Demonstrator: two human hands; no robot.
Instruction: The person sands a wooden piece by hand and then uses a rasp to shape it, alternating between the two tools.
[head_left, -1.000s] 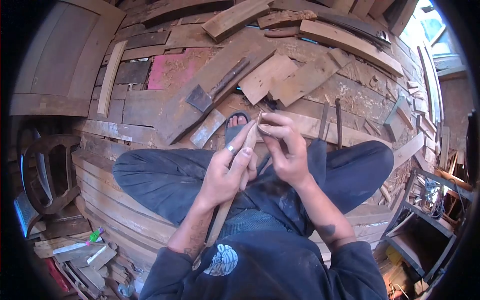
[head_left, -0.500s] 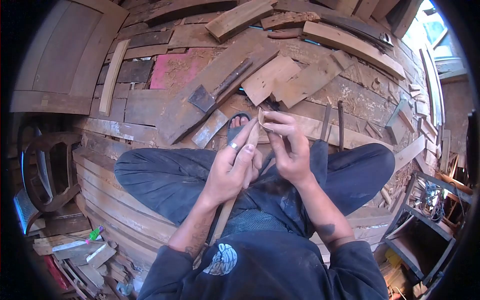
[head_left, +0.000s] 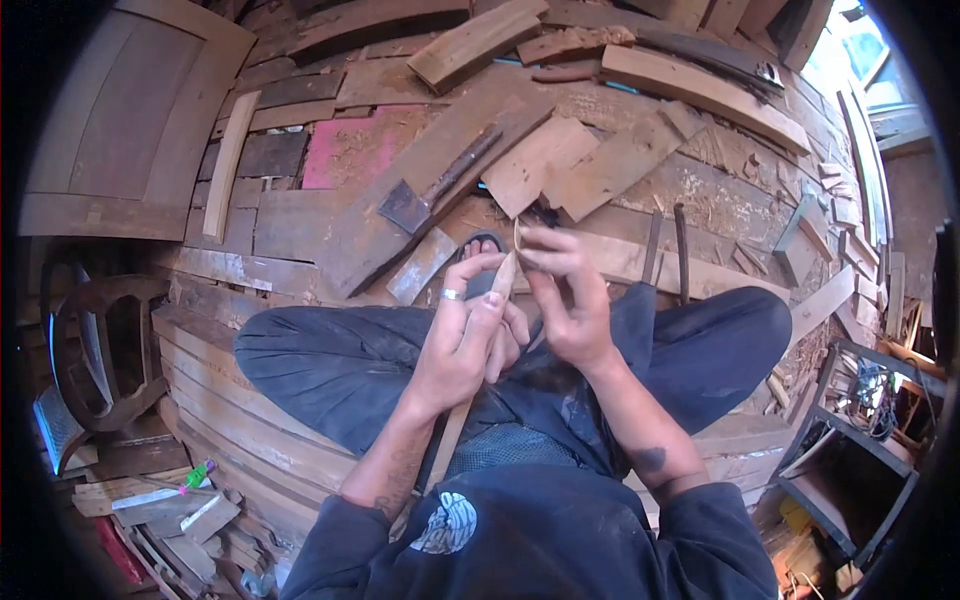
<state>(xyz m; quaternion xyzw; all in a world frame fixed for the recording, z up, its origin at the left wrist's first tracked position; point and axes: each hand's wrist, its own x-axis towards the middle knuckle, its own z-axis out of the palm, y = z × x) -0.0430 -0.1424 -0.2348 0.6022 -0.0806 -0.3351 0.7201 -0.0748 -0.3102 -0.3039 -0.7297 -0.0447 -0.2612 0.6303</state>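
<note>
Your left hand (head_left: 450,350) grips the wooden stick (head_left: 506,281), its tip tapered; what remains is unclear. At that tip, your right hand (head_left: 572,310) pinches a thin curved strip (head_left: 517,236). Beyond the stick, a hatchet-like tool (head_left: 406,207) lies on a plank (head_left: 352,248).

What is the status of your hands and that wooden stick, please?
Left hand around wooden stick. Right hand at its tapered tip, thin curved strip at the fingers. Nothing seen blocking; bladed tool lies clear, ahead.
</note>
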